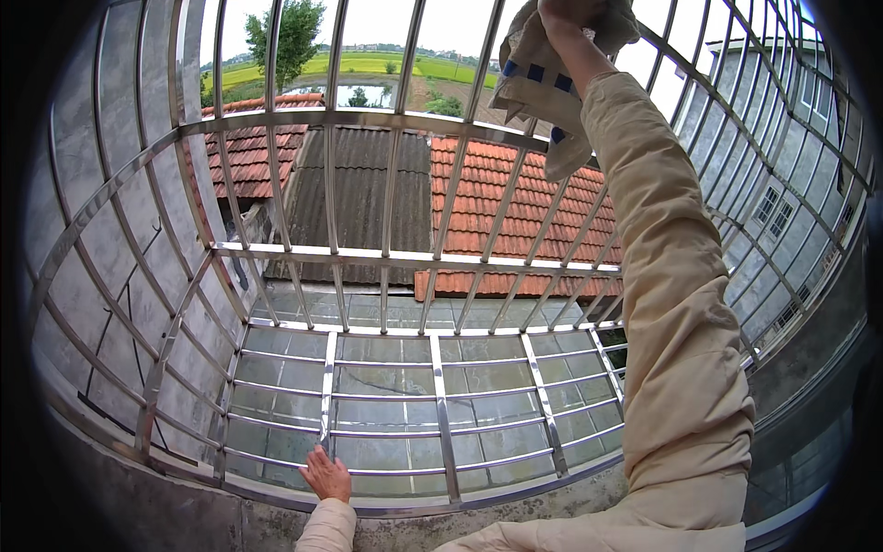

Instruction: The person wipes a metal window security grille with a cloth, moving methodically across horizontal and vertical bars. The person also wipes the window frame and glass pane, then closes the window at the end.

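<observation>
My right hand (570, 10) is raised at the top edge of the view, partly cut off, and grips a beige cloth (530, 91) with dark blue squares. The cloth hangs against the upper bars of a shiny metal window cage (386, 257), with one corner drooping below the upper rail (359, 119). Low in the view, my left hand (326, 476) rests on the bottom grid (436, 400) of the cage, beside a cross bar. Its fingers are slightly apart. Both arms wear beige sleeves.
A rough concrete sill (414, 533) runs along the near side. A grey wall (103, 297) stands at left behind the side bars. Beyond the cage lie tiled roofs (524, 200), a corrugated roof (365, 193) and a paved surface below. A grey building (766, 172) stands at right.
</observation>
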Demonstrator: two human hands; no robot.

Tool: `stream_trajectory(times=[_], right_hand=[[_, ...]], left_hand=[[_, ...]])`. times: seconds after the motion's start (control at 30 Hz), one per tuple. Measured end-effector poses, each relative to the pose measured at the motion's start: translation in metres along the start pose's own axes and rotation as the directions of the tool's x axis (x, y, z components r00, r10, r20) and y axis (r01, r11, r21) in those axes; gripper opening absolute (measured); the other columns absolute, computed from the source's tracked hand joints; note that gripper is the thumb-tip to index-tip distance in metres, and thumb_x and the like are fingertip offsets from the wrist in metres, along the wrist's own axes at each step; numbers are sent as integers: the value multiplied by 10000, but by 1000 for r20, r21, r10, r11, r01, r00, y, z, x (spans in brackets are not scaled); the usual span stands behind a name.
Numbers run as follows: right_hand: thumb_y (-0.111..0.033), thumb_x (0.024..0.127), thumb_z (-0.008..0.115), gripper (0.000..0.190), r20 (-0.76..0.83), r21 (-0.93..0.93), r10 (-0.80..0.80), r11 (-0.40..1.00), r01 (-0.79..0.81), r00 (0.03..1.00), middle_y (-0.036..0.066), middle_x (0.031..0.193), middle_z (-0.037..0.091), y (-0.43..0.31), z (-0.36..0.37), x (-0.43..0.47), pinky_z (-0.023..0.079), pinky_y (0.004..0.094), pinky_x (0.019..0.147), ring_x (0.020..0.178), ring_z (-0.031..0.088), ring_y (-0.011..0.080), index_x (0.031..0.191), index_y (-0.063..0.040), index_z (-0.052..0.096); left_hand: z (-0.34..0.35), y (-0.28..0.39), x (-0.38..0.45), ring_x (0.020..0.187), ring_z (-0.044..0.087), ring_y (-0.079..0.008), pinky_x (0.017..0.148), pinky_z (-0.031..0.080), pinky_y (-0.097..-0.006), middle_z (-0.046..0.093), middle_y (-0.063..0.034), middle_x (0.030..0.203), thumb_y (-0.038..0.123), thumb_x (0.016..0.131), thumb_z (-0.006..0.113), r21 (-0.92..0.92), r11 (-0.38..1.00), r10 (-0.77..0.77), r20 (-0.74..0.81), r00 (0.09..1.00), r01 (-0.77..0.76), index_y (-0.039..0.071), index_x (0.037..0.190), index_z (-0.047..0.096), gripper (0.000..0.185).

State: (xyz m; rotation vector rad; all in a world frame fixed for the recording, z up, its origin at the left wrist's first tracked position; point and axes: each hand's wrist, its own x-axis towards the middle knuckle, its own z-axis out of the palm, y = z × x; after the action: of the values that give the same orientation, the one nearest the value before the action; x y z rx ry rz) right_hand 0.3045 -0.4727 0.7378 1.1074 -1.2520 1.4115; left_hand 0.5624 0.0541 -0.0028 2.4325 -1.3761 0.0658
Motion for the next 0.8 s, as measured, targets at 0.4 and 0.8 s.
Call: stream_trajectory(times=[0.4,0.8], right_hand=[[-434,964,446,564,33,471,11,882,-25,999,305,1284,494,33,-14,-36,377,504,1004,1113,516,442,1282,32,466],[-460,991,448,515,308,561,18,804,-198,951,325,1130,594,49,-39,-144,449,536,898,1052,571,496,1132,8,609]], left_hand=[[-2,1,0,1020,519,-317,919,338,-506,523,-139,1038,214,770,679,-16,1000,14,-44,999,-14,57,1226,415,550],[-4,1,0,1023,514,-309,918,330,-492,520,-127,1047,206,775,686,-26,1000,15,-12,1000,-16,64,1222,410,544]])
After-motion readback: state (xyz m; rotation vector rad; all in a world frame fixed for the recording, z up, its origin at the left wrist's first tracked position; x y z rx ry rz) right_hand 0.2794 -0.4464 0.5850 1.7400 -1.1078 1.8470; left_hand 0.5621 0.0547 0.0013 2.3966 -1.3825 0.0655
